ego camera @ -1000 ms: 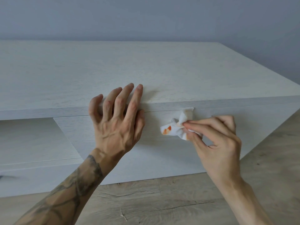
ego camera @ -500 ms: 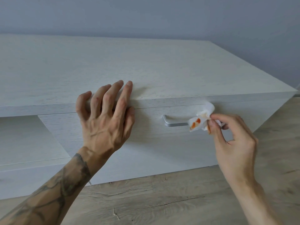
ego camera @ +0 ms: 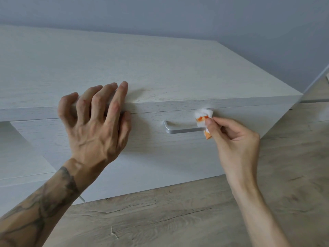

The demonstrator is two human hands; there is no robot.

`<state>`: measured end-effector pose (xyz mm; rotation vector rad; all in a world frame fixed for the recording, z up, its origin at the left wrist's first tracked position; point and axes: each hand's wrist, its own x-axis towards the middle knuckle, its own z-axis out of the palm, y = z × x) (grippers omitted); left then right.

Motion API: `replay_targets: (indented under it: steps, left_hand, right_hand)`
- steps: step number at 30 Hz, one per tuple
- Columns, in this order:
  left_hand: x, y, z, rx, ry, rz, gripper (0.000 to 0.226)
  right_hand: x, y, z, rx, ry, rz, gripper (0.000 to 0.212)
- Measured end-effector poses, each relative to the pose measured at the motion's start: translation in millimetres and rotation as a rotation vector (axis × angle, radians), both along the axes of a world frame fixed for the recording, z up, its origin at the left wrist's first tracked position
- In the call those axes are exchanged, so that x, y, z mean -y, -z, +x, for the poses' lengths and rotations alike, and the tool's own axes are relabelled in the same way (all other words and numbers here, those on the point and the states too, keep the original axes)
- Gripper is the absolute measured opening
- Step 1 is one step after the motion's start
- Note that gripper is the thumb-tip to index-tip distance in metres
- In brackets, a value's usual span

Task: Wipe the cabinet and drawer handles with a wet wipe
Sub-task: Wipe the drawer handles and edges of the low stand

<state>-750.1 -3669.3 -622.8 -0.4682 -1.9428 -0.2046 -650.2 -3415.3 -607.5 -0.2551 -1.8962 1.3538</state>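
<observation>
Pinching a crumpled white wet wipe (ego camera: 203, 120) between thumb and fingertips of the right hand (ego camera: 235, 138), with the wipe pressed onto the right end of a brushed metal drawer handle (ego camera: 183, 130). Showing orange stains on the wipe, one patch near the top fold and another at the lower tip just beside the thumb. Running leftward from the right hand, the bare length of the handle bar, ending in a bent corner about midway between the two hands. Resting open on the front edge of the pale wood-grain cabinet (ego camera: 160, 72), the left hand (ego camera: 96, 129), fingers spread and curled over the lip of the top panel, thumb lying against the drawer front (ego camera: 160, 154) below; holding nothing. Tattooed along the left forearm, dark line work up to the wrist. Extending under both hands, the drawer front, the handle mounted near its upper edge, just beneath the seam under the top panel. Lying to the left of the left hand, an open recess in the cabinet with a lower shelf surface. Spreading beneath both forearms, a grey-brown wood-look floor (ego camera: 178, 220). Rising beyond the cabinet, a plain grey-blue wall (ego camera: 178, 15).
</observation>
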Motion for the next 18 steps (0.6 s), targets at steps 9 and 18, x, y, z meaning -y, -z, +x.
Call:
replay_targets:
  steps: [9, 18]
  left_hand:
    - [0, 0, -1, 0.013, 0.008, 0.002, 0.050]
    - [0, 1, 0, 0.015, 0.009, 0.005, 0.050]
  right_hand:
    - [4, -4, -2, 0.034, 0.047, 0.003, 0.008]
    - [-3, -7, 2, 0.064, -0.005, 0.058, 0.018]
